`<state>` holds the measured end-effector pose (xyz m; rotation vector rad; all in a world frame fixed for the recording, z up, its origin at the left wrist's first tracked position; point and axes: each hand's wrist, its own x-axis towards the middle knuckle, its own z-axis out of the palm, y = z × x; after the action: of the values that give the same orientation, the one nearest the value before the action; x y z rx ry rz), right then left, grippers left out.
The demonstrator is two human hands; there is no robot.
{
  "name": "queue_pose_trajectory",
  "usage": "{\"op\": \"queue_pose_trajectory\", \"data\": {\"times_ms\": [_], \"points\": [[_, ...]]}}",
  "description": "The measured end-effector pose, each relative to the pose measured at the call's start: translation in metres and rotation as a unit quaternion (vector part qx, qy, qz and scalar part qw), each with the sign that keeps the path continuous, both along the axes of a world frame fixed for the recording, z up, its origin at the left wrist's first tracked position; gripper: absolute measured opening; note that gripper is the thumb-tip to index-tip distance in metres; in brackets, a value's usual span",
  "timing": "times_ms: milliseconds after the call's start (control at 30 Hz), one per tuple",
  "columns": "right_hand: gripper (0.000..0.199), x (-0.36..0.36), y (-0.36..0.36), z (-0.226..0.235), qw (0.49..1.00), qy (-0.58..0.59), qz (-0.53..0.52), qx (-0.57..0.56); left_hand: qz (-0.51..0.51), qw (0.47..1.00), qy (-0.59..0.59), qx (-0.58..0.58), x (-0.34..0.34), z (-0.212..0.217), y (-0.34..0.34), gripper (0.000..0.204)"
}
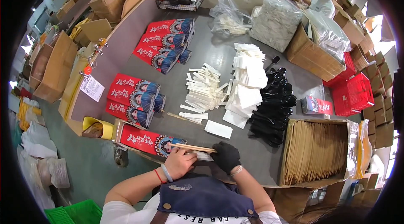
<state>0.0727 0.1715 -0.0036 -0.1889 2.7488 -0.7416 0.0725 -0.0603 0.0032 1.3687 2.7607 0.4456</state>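
Observation:
A pair of wooden chopsticks [193,147] lies crosswise in front of me. My right hand [226,157], in a black glove, is closed on their right end. My bare left hand [180,164] has its fingers curled at their left part, just over the right end of a red printed paper packet [141,139]. That packet lies in an open box [117,133] at the table's near edge. A white strip [204,156] shows between my hands, partly hidden. Beyond them is a folded white napkin [218,129].
Red packets [130,93] lie in stacks at left. White paper strips [204,87], napkins [248,81] and black spoons [275,106] fill the middle. A carton of chopsticks [315,152] stands right, near red baskets [353,93]. A co-worker [322,1] is at the far right.

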Motion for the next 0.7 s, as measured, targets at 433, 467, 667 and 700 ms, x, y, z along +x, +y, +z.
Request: {"op": "queue_pose_trajectory", "data": {"times_ms": [433, 467, 667, 700], "points": [[0.036, 0.034, 0.039, -0.009, 0.994, 0.057, 0.088, 0.032, 0.082, 0.993, -0.082, 0.029, -0.031, 0.001, -0.036, 0.075], [0.035, 0.029, 0.026, -0.011, 0.995, 0.040, 0.094, 0.003, 0.078, 0.993, -0.079, 0.044, -0.031, -0.002, -0.027, 0.074], [0.022, 0.035, 0.026, -0.021, 0.992, 0.080, 0.008, -0.100, 0.080, 0.994, -0.069, 0.014, -0.028, 0.000, -0.001, 0.075], [0.018, 0.039, 0.041, -0.024, 0.992, 0.049, -0.065, -0.094, 0.081, 0.994, -0.070, 0.014, -0.031, -0.002, -0.001, 0.075]]}}
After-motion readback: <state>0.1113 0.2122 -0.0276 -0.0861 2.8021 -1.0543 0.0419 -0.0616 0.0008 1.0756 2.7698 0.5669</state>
